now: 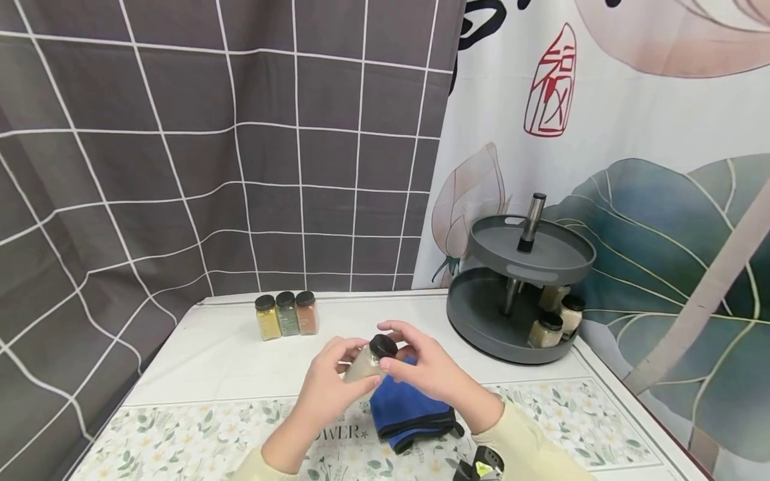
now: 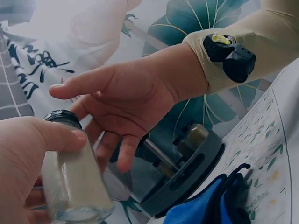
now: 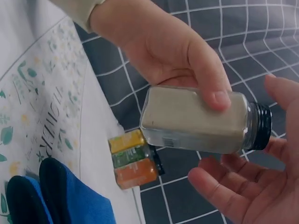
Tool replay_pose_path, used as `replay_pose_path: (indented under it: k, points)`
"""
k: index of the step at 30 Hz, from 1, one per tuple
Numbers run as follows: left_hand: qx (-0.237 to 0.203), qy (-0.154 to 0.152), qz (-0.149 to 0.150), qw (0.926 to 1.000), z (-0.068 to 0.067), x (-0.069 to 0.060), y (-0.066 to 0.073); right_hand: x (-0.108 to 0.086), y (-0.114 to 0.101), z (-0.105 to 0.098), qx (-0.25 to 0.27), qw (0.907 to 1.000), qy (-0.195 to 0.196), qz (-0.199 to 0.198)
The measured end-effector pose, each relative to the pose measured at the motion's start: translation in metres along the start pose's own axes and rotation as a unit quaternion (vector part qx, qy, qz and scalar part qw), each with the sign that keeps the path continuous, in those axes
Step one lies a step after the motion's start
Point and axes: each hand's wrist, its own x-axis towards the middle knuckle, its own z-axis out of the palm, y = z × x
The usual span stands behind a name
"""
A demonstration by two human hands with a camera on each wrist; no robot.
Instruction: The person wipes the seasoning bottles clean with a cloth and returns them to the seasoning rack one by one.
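Note:
My left hand [image 1: 327, 384] grips a clear, squarish spice jar [image 3: 191, 119] of pale beige powder, its thumb across one side. The jar's black lid [image 1: 383, 345] is on, and the jar is tilted. Beside the lid is my right hand [image 2: 126, 95], fingers spread and loosely bent; the left wrist view shows its palm facing the jar. Whether a right fingertip touches the lid, I cannot tell. Below the hands lies a folded blue cloth [image 1: 409, 407] with black edging, on the floral mat [image 1: 222, 434].
Three black-lidded spice jars, yellow [image 1: 267, 319], green [image 1: 287, 315] and orange-brown [image 1: 307, 315], stand in a row at the back left. A grey two-tier turntable rack [image 1: 475, 321] stands back right, with pale jars [image 1: 545, 332] on its lower tier. Curtains hang behind the white table [image 1: 222, 367].

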Motion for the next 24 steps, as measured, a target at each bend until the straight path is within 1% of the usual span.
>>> replay_pose_path:
  k: [3,5,6,7,8,9,10,11,12,13,14,15,16,17,18,19,20,21,22,24]
  points:
    - [0.012,-0.011,-0.001,0.9999,0.003,-0.001,0.000,0.000,0.002,-0.001,-0.001,1.0000,0.005,-0.008]
    - [0.008,-0.026,-0.008,0.9996,0.003,0.000,0.000,0.000,0.004,-0.003,0.009,0.9998,0.005,-0.015]
    - [-0.007,-0.039,-0.017,0.9991,0.003,0.000,-0.001,0.000,0.005,-0.004,0.010,0.9997,0.003,-0.023]
    - [-0.033,-0.056,-0.029,0.9974,0.002,0.001,-0.002,0.000,0.006,-0.005,0.009,0.9994,0.001,-0.033]
    - [-0.077,-0.080,-0.045,0.9928,0.001,0.001,-0.003,0.000,0.008,-0.007,0.009,0.9990,0.000,-0.043]
    - [-0.134,-0.109,-0.059,0.9832,0.001,0.002,-0.005,0.000,0.009,-0.008,0.011,0.9985,-0.001,-0.053]
    - [-0.198,-0.141,-0.075,0.9671,0.000,0.002,-0.007,0.001,0.010,-0.008,0.015,0.9979,-0.002,-0.063]
    - [-0.266,-0.174,-0.092,0.9435,0.000,0.001,-0.009,0.001,0.011,-0.009,0.022,0.9973,-0.003,-0.071]
    - [-0.334,-0.206,-0.105,0.9138,0.000,0.001,-0.012,0.002,0.012,-0.010,0.033,0.9964,-0.004,-0.078]
    - [-0.398,-0.239,-0.111,0.8788,0.001,0.000,-0.014,0.003,0.014,-0.010,0.047,0.9953,-0.005,-0.084]
    - [-0.455,-0.268,-0.116,0.8410,0.003,-0.001,-0.015,0.004,0.014,-0.011,0.062,0.9940,-0.008,-0.089]
    - [-0.502,-0.293,-0.114,0.8059,0.005,-0.003,-0.017,0.004,0.015,-0.011,0.077,0.9926,-0.012,-0.093]
    - [-0.538,-0.310,-0.109,0.7765,0.007,-0.004,-0.018,0.005,0.015,-0.011,0.090,0.9913,-0.018,-0.095]
    - [-0.569,-0.323,-0.103,0.7491,0.009,-0.005,-0.019,0.006,0.016,-0.011,0.101,0.9899,-0.025,-0.096]
    - [-0.594,-0.333,-0.094,0.7263,0.012,-0.006,-0.020,0.007,0.016,-0.011,0.112,0.9885,-0.034,-0.095]
    - [-0.615,-0.342,-0.087,0.7056,0.014,-0.007,-0.020,0.008,0.016,-0.012,0.121,0.9870,-0.045,-0.095]
    - [-0.628,-0.347,-0.084,0.6916,0.016,-0.008,-0.021,0.009,0.016,-0.012,0.128,0.9853,-0.059,-0.097]
    - [-0.638,-0.354,-0.080,0.6792,0.017,-0.009,-0.022,0.010,0.017,-0.011,0.137,0.9825,-0.076,-0.102]
    - [-0.645,-0.361,-0.078,0.6686,0.019,-0.010,-0.023,0.012,0.017,-0.011,0.145,0.9788,-0.095,-0.108]
    - [-0.659,-0.377,-0.078,0.6464,0.021,-0.011,-0.024,0.014,0.018,-0.010,0.168,0.9683,-0.137,-0.125]
